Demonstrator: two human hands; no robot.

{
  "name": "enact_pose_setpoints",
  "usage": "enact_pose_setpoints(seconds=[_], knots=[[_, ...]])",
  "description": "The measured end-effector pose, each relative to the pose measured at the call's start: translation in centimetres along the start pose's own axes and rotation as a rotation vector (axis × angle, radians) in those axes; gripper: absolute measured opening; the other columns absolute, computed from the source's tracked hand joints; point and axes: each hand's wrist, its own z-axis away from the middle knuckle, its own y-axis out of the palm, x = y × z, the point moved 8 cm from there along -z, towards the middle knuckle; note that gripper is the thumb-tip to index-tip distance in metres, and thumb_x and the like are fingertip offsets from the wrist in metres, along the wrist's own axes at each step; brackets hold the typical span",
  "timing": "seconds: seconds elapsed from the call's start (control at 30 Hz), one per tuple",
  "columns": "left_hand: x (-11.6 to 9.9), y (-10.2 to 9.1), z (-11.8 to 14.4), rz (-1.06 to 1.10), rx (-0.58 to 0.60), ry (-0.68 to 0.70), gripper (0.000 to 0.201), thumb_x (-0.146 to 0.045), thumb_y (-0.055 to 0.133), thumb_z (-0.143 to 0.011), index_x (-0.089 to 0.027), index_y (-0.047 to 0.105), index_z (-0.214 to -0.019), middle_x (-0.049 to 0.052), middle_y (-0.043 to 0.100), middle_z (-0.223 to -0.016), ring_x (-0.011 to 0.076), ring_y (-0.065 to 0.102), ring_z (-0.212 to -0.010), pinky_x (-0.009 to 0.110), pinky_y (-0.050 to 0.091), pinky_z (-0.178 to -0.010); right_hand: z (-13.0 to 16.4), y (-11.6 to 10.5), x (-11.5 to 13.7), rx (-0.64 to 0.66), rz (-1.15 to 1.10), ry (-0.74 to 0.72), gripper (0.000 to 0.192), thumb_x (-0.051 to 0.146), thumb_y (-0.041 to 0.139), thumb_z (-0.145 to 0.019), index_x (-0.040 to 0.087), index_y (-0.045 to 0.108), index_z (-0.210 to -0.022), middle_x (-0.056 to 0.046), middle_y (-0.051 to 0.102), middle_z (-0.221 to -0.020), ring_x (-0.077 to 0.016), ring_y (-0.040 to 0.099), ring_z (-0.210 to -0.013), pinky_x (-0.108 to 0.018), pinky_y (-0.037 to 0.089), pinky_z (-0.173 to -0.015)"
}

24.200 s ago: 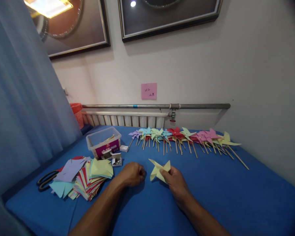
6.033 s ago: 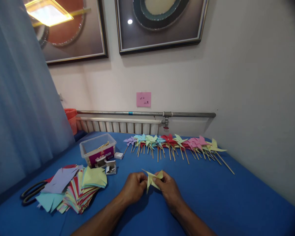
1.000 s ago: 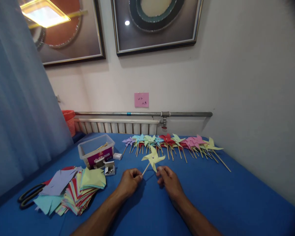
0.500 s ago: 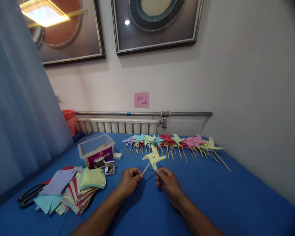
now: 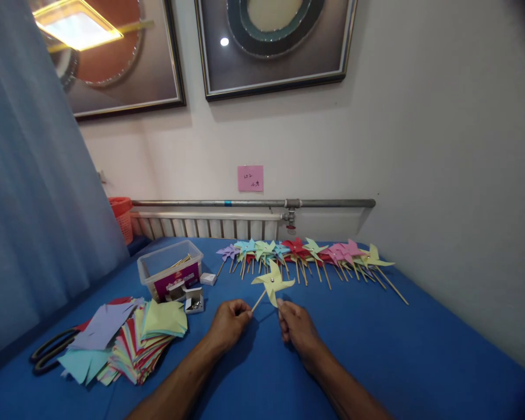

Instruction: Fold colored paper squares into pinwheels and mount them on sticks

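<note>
A pale yellow paper pinwheel [image 5: 272, 281] stands tilted on a thin wooden stick, a silvery pin at its centre. Between thumb and fingers, my left hand [image 5: 231, 321] is closed on the stick's lower end. My right hand [image 5: 300, 326] has its fingers curled, with thumb and forefinger at the tip of the pinwheel's lowest blade. Its other fingers bend under the palm. Beyond the held pinwheel lies a row of finished pinwheels [image 5: 297, 247] in several colours, their sticks pointing towards me.
On the blue-covered table [image 5: 398, 361], a clear plastic tub [image 5: 146, 265] holds sticks. Beside it sit a small open box [image 5: 195, 302] of pins and a white box [image 5: 207, 279]. Cut paper squares [image 5: 164, 318] and black-handled scissors [image 5: 48, 353] lie left. A blue curtain [image 5: 39, 175] hangs there.
The view has shifted slightly. My left hand keeps hold of the stick, and the pinwheel stays at about the same angle. My right hand has moved very little at the blade tip.
</note>
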Motion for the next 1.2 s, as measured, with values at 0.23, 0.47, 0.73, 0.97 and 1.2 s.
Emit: enact_pose_setpoints(seconds=[0.23, 0.47, 0.73, 0.97, 1.2], knots=[[0.0, -0.2, -0.1, 0.019, -0.016, 0.014, 0.013, -0.029, 0.060, -0.074, -0.016, 0.061, -0.071, -0.006, 0.046, -0.051, 0.0092, 0.038, -0.048, 0.023, 0.025, -0.048, -0.1, -1.4, 0.2, -0.141, -0.071, -0.033, 0.041, 0.062, 0.053, -0.082, 0.023, 0.054, -0.069, 0.007, 0.050, -0.054, -0.0089, 0.042, -0.039, -0.022, 0.030, -0.040], [0.0, -0.1, -0.2, 0.034, -0.018, 0.023, 0.016, -0.032, 0.061, -0.073, -0.016, 0.060, -0.070, -0.007, 0.044, -0.049, 0.0092, 0.036, -0.047, 0.024, 0.023, -0.048, -0.6, -0.4, -0.3, -0.003, -0.043, -0.038, 0.035, 0.057, 0.059, -0.078, 0.022, 0.058, -0.074, 0.007, 0.049, -0.043, -0.0102, 0.041, -0.039, -0.023, 0.030, -0.043], [0.3, 0.2, -0.2, 0.037, 0.008, 0.036, 0.018, -0.035, 0.061, -0.072, -0.017, 0.060, -0.071, -0.006, 0.046, -0.051, 0.0096, 0.038, -0.048, 0.024, 0.025, -0.049, -0.6, -0.6, -0.7, -0.020, -0.258, 0.004, 0.027, 0.038, 0.074, -0.062, 0.022, 0.058, -0.076, 0.009, 0.051, -0.048, -0.0086, 0.044, -0.042, -0.022, 0.031, -0.047], [0.3, 0.3, -0.2, 0.019, 0.018, 0.019, 0.018, -0.034, 0.065, -0.074, -0.017, 0.060, -0.072, -0.007, 0.044, -0.051, 0.0089, 0.037, -0.048, 0.023, 0.024, -0.049, -0.5, -0.6, -0.7, -0.038, -0.296, 0.015, 0.027, 0.033, 0.074, -0.062, 0.021, 0.058, -0.080, 0.008, 0.053, -0.050, -0.0095, 0.047, -0.044, -0.023, 0.036, -0.049], [0.5, -0.1, -0.3, -0.016, 0.013, 0.038, 0.014, -0.030, 0.060, -0.076, -0.017, 0.061, -0.072, -0.006, 0.047, -0.053, 0.0095, 0.039, -0.050, 0.023, 0.026, -0.050, -1.0, -1.3, 0.2, -0.065, -0.177, -0.066, 0.046, 0.044, 0.068, -0.068, 0.020, 0.058, -0.106, 0.003, 0.063, -0.069, -0.0120, 0.052, -0.046, -0.024, 0.037, -0.046]])
